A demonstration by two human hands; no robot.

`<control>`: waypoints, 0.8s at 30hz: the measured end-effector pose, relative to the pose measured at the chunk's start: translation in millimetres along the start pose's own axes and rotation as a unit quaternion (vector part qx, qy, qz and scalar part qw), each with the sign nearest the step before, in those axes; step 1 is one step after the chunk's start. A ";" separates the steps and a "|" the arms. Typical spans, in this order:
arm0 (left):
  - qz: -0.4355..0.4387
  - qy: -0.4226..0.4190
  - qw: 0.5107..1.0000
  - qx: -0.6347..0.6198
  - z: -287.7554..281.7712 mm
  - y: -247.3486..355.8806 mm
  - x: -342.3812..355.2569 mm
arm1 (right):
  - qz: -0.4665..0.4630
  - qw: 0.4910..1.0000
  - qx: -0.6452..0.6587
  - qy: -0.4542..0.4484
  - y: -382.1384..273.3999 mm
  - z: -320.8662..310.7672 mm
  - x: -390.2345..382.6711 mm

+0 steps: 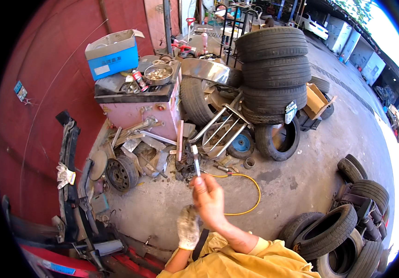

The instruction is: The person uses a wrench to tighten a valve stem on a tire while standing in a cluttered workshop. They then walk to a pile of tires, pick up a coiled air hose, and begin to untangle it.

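Note:
My bare right hand [206,199] is in the middle, thumb and fingers closed on a slim white and silver stick [196,158], which points up. My left hand [188,227], in a grimy pale work glove, is just below and left of it. Its fingers are curled and dark with dirt; whether they hold anything I cannot make out. Beyond the hands, a yellow hose [259,194] loops over the concrete floor by a dark heap of rubble [185,173].
A pink cabinet [130,113] carries a blue box and bowl. Stacked tyres [273,69] stand behind a metal rack [227,129]. More tyres [324,231] lie at lower right. A wheel rim [121,173], long car parts [69,153] and scrap lie by the red wall [37,116].

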State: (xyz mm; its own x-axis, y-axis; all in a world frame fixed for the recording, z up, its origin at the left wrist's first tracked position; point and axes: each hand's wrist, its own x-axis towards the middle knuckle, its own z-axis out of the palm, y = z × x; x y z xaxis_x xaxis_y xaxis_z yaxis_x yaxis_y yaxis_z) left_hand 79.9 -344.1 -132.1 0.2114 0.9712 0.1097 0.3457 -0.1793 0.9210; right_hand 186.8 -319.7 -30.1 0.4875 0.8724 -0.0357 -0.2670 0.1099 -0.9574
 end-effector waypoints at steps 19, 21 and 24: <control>-0.166 -0.078 0.931 -0.315 -89.9 -5.3 -0.3 | -0.085 0.894 -0.308 -0.313 31.7 6.8 -37.4; -0.259 -0.055 0.891 -0.369 -106.9 -1.7 -6.8 | -0.074 0.887 -0.283 -0.358 39.8 17.2 -38.4; -0.232 -0.023 0.864 -0.447 -130.3 -7.3 -10.2 | -0.046 0.878 -0.281 -0.384 48.1 33.5 -41.5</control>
State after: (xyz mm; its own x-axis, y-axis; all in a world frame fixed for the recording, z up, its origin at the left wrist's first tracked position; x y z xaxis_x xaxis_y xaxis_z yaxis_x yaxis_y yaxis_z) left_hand -43.9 -332.2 -91.2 0.2823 0.8949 -0.3455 -0.4359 0.4405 0.7848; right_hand 125.8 -334.6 -65.1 -0.2773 0.9597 0.0463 0.3012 0.1326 -0.9443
